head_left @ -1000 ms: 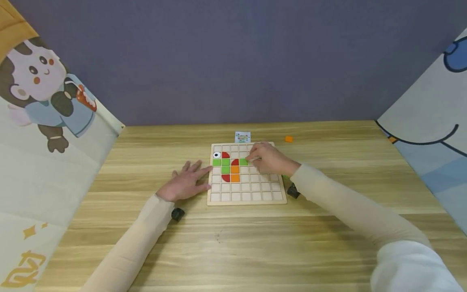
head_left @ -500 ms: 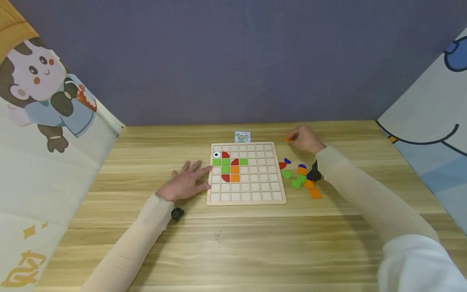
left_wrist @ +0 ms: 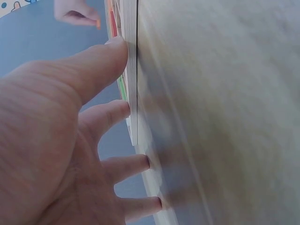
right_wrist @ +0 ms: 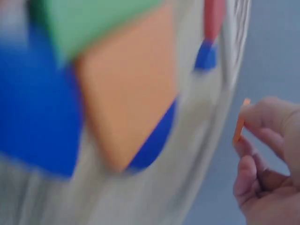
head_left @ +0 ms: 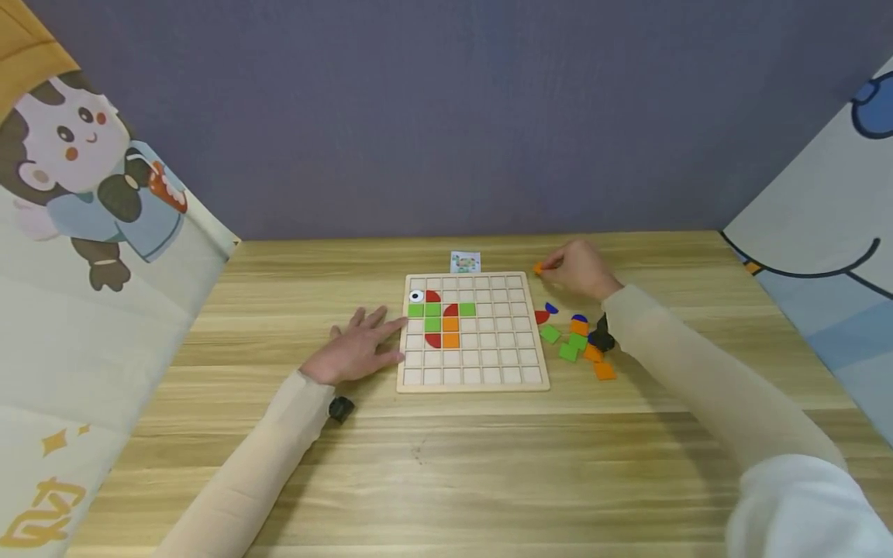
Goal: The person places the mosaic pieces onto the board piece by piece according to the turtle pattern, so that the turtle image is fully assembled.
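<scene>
My right hand pinches an orange square tile between thumb and fingertips, to the right of the board's far corner. In the head view the tile pokes out left of the fingertips. Fingers spread, my left hand touches the left edge of the wooden grid board with thumb and index finger; its other fingertips rest on the table. On the board lie a white eye tile, several green squares, several red quarter-round tiles and two orange squares, grouped toward the left.
Right of the board several loose tiles lie scattered: green squares, orange squares, blue pieces and a red piece. A small printed card lies behind the board. A dark wall closes off the table's far edge.
My right hand let go of a green square on the board, moved right to the orange tile and took hold of it, then shifted slightly left with it. The left hand stayed put.
</scene>
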Available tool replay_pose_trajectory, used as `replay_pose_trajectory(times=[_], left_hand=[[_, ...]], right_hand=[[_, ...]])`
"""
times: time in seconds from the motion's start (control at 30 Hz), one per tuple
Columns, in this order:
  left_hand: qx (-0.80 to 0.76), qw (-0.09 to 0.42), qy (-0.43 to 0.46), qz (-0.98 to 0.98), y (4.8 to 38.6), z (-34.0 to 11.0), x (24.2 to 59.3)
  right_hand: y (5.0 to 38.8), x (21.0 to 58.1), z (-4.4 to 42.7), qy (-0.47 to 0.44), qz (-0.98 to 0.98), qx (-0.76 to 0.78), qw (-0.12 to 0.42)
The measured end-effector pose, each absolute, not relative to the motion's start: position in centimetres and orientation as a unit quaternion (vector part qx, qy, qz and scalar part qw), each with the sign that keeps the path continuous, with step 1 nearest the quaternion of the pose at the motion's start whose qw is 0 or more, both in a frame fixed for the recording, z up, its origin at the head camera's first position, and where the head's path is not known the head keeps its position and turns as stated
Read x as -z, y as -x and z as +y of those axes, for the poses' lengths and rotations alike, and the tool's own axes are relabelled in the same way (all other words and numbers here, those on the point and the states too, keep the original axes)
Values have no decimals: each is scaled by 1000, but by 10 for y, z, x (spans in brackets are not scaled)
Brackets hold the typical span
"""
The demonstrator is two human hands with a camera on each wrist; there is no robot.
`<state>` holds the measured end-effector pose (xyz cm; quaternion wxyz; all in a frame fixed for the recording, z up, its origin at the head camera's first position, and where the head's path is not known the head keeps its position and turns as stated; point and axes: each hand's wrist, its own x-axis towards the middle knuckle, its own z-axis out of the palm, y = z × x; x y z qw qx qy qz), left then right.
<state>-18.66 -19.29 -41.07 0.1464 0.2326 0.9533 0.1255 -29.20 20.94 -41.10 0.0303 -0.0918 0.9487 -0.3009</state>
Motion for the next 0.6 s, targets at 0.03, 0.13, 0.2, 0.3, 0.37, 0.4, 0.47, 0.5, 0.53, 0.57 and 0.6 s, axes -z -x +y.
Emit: replay_pose_trajectory(times=[0.03,0.13,0.2,0.3,0.37,0.4,0.47,0.5,0.53,0.57,0.6], left_hand=[[-125,146,-234,953,187,-193,411],[-123,145,-234,953,187,-192,411],[-121,144,-235,954,187,-192,411],[-120,144,-235,954,187,-193,410],[-120,144,-235,954,187,-193,411],[-121,145,-234,954,187,-193,411],[-124,146,-233,953,187,-193,411],[-125,146,-232,953,187,-193,411],[-125,145,-233,953,187,-193,411],[-126,145,-233,953,187,-193,411],[-125,145,-234,953,187,-193,411]], right_hand=[[287,409,204,104,946,305,34],[272,402,182,163,936,308,42],[261,399,166,212,929,301,47],[247,400,143,299,910,284,41],[242,403,130,338,898,278,41],[240,404,124,354,893,275,42],[238,407,115,370,887,273,48],[237,407,111,368,888,269,53],[236,408,108,365,891,264,57],[236,408,105,360,894,260,61],[236,409,103,352,898,256,65]])
